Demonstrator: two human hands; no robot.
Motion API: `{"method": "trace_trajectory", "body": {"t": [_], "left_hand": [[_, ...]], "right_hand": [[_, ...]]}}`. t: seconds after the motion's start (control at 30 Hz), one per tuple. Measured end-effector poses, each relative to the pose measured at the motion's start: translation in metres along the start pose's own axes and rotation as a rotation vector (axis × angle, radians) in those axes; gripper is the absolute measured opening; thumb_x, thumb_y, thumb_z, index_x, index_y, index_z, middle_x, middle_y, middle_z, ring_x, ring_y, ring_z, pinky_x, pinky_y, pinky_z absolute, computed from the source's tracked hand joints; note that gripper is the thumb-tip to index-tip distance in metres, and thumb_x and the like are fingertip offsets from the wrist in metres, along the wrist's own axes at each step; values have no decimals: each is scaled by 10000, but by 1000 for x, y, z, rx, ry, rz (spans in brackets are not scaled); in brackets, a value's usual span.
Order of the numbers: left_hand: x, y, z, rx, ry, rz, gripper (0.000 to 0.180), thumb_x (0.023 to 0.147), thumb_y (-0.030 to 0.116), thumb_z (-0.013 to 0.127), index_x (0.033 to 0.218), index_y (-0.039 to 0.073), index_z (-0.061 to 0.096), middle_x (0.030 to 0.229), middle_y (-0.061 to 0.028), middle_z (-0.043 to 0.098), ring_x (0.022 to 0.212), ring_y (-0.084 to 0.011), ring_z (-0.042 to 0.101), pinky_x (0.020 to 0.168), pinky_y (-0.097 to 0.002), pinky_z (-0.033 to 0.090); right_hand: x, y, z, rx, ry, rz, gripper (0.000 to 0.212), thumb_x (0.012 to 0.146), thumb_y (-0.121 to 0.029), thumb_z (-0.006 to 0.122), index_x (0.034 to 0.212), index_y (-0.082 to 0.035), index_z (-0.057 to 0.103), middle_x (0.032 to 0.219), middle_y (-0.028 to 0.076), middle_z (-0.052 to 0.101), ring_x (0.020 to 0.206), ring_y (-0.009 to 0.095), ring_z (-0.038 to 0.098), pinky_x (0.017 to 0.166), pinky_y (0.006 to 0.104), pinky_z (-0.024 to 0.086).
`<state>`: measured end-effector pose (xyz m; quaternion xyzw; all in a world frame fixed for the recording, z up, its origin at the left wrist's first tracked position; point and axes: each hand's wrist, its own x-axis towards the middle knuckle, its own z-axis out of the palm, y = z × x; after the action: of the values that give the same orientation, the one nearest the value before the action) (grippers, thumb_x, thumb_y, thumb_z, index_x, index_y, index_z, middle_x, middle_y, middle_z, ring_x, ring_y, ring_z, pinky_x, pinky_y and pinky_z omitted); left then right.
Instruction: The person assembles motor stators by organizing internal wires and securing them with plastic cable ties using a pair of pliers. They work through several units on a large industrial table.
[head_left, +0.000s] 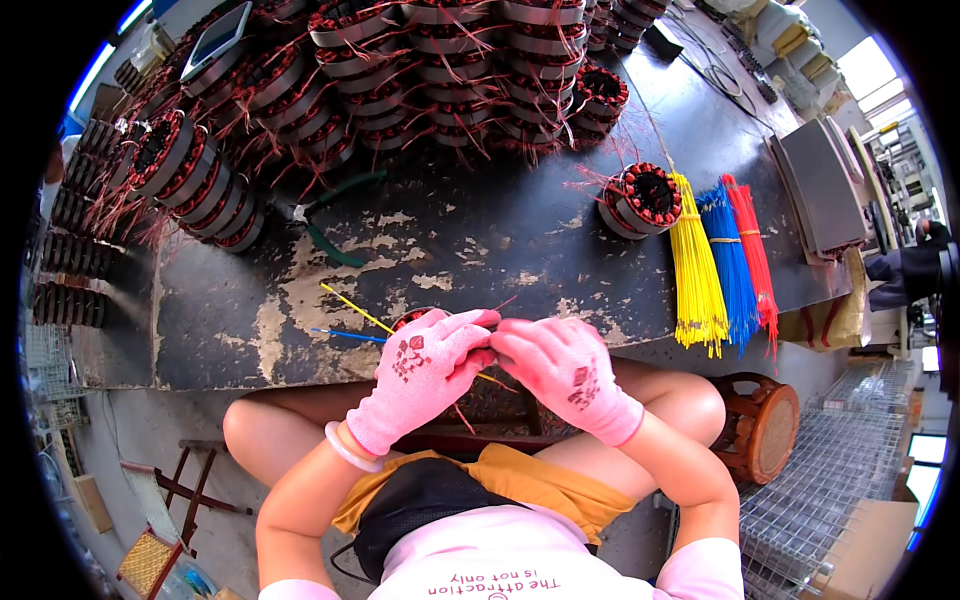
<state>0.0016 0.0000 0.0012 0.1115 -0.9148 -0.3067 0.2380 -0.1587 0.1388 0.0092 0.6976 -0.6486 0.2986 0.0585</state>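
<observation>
"Locating the work first: where is the stator (pixel 410 318)?"

"Centre of the frame, by the near edge of the table (pixel 450 222), mostly hidden behind the left hand (pixel 415 368). A yellow tube (pixel 356 307) and a blue tube (pixel 349 335) project leftward."

"State of the fingers?"

"Both sets are bent and meet at centre frame, the right hand (pixel 565 370) reaching in from the right. A red lead (pixel 507 302) shows just above them. Whether either hand pinches it, I cannot tell; the fingertips overlap."

"Recommended handling?"

"In my judgement: grip any lead close to its working point, apply light, even pressure, and keep both tubes clear. Hard pulling could kink it."
</observation>
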Motion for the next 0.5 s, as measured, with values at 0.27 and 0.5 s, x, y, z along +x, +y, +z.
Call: {"method": "trace_trajectory", "body": {"t": [0.27,0.5], "left_hand": [[0,2,-3,13,-48,-15,260,800,83,773,1050,95,705,1223,-46,721,911,-284,680,811,-391,566],[-8,2,-29,249,26,9,314,890,86,679,1204,70,682,1370,-126,623,1256,-357,574,1087,-505,442]], "right_hand": [[-7,2,9,48,-107,107,213,883,-143,670,1091,-149,623,851,45,551,791,245,602,721,386,482],[-5,13,12,-85,-129,-105,453,862,-171,641,1299,-277,683,851,-17,497,784,167,563,696,326,474]]}}
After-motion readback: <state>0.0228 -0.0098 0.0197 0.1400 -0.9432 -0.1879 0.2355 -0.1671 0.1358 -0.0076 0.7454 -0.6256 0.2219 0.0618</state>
